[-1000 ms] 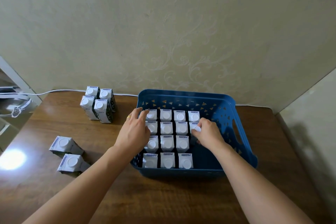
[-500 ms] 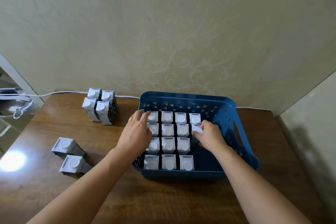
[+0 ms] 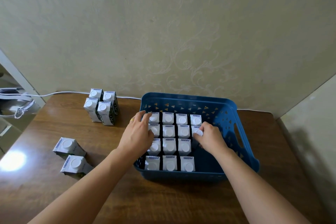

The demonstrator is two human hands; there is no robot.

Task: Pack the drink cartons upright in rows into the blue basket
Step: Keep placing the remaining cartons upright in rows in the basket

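Two white drink cartons (image 3: 70, 154) lie tipped on your brown wooden tabletop (image 3: 54, 129); four stand upright (image 3: 101, 106) behind. Your left hand (image 3: 136, 134) rests on cartons inside the blue perforated plastic basket (image 3: 227, 112), grip released. Your right hand (image 3: 211, 137) grasps a fourth-column carton (image 3: 197, 131).
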